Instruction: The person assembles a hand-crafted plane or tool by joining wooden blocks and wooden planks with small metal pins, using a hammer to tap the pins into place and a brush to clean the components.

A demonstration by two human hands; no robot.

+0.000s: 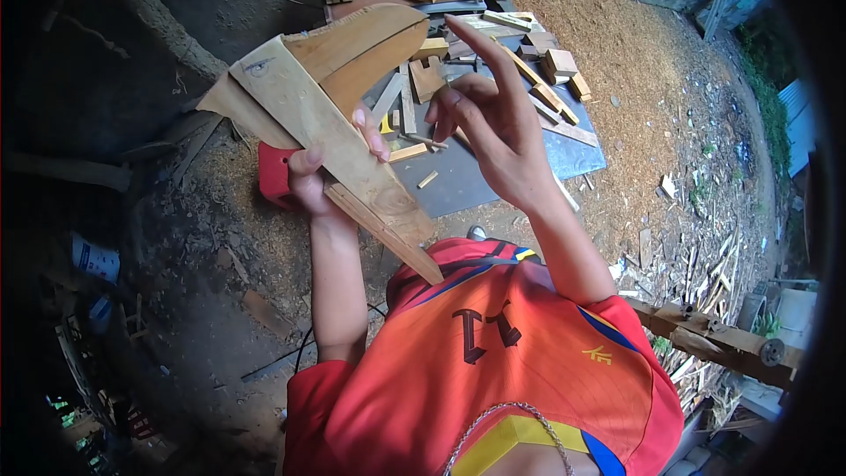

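My left hand is wrapped round a wooden bracket of joined boards, thumb on the near side and fingertips showing past its far edge. The bracket has a long pale tapered board in front and a brown curved arm reaching up and to the right. Just left of that hand is a red object with a dark hole, partly hidden. My right hand is raised right of the bracket, index finger stretched out, thumb and middle finger pinched together. Something tiny shows at the pinch, and I cannot tell what it is.
Beyond my hands stands a low dark table strewn with wooden offcuts and blocks. A sawdust heap lies behind it to the right. Wood scraps cover the ground, and a long timber beam is at the lower right.
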